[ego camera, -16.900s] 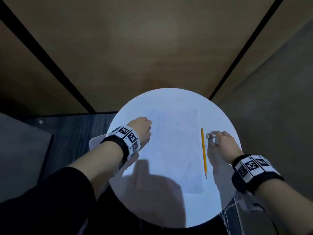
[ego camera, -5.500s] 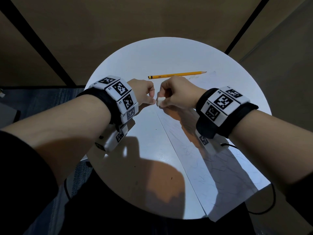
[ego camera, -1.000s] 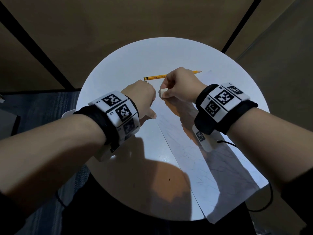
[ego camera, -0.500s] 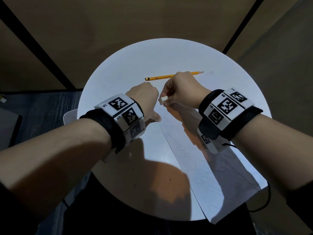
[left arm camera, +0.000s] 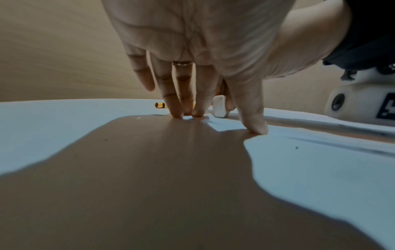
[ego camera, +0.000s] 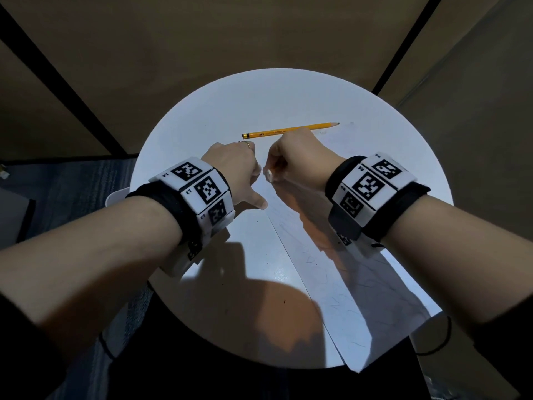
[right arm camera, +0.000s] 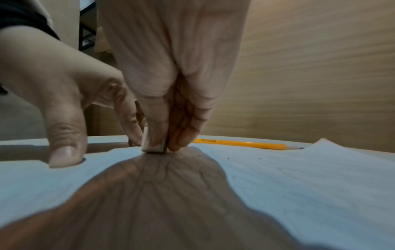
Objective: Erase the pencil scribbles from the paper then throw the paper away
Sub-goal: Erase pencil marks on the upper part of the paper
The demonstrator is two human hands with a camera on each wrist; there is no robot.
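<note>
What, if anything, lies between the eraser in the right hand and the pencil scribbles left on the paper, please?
Nothing visible: the eraser, pinched by the right hand, already touches the paper; the pencil lies beyond, the left hand beside.

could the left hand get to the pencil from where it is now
Probably yes. The left hand presses straight fingers on the table at the paper edge and holds nothing. The pencil lies just beyond its fingertips with nothing between, though leaving frees the paper.
</note>
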